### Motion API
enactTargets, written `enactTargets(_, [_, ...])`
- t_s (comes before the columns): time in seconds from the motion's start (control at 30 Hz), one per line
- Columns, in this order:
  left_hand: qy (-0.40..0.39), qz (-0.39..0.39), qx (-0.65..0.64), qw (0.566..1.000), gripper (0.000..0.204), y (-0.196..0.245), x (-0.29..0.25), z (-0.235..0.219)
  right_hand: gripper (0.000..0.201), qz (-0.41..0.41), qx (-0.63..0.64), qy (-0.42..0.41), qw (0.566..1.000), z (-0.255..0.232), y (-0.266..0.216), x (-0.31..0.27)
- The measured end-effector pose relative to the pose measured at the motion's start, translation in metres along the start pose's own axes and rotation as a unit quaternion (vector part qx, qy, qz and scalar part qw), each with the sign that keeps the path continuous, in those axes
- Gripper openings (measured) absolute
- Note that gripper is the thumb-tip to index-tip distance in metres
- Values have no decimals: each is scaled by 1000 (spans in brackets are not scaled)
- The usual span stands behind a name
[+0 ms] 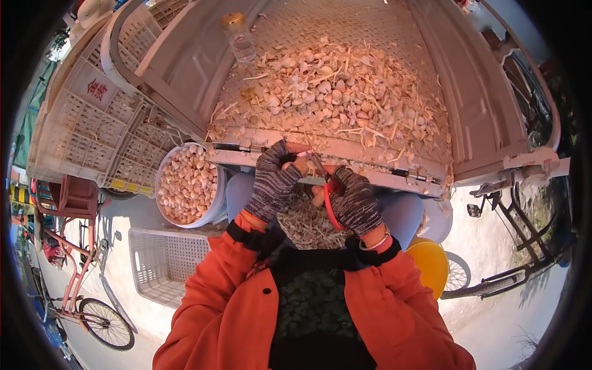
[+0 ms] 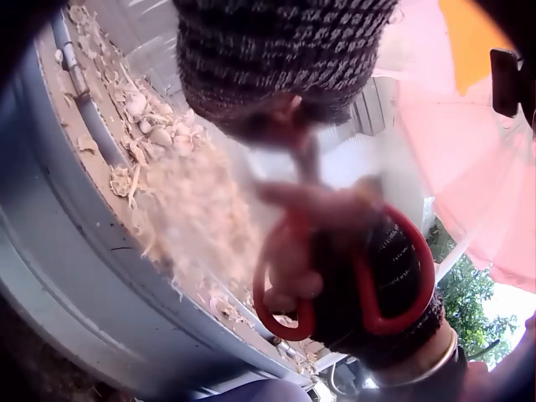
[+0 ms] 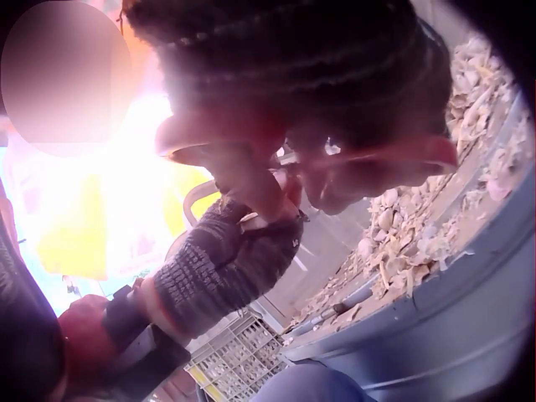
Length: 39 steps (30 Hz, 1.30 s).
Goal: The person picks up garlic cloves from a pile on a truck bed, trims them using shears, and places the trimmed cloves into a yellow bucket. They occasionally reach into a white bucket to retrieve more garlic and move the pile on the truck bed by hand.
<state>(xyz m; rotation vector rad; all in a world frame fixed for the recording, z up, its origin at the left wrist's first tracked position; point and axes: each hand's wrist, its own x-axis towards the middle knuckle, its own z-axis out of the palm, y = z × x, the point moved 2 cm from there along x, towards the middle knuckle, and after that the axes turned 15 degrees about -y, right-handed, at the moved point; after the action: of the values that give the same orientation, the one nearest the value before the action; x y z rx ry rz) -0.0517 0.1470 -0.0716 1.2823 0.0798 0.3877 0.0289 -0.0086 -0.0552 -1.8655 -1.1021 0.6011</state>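
In the head view, both hands meet just in front of the cart bed's near edge, in dark knitted gloves with bare fingertips. My right hand (image 1: 353,200) grips red-handled scissors (image 1: 332,206), whose blades reach toward the left fingers. The left hand (image 1: 275,179) has thumb and fingers curled in a pinch round a small pale garlic bulb (image 3: 251,219), mostly hidden by the fingers. Beyond them, a heap of garlic bulbs (image 1: 345,92) with dry stalks lies on the cart bed. Cut stalks and roots (image 1: 311,225) are gathered below the hands, between the knees.
A white bucket (image 1: 222,194) of garlic bulbs (image 1: 188,185) stands left of the knees. Behind it is a grey plastic crate (image 1: 139,265). A lidded jar (image 1: 242,44) stands on the metal cart bed (image 1: 394,31). A yellow round object (image 1: 428,266) is at the right, bicycles (image 1: 108,324) farther out.
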Motion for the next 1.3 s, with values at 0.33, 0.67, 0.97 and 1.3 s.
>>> enactTargets(0.33, [20,-14,11,1000,25,0,-7,0,23,16,291,-104,951,15,30,5])
enactTargets(0.67, [14,-91,26,995,22,-4,88,-128,32,141,404,-86,900,6,24,23])
enactTargets(0.97, [-116,-44,615,779,17,-20,131,-142,24,144,365,-103,914,5,31,26])
enactTargets(1.3, [209,-199,-91,953,23,-20,141,-180,22,122,295,-101,942,2,22,27])
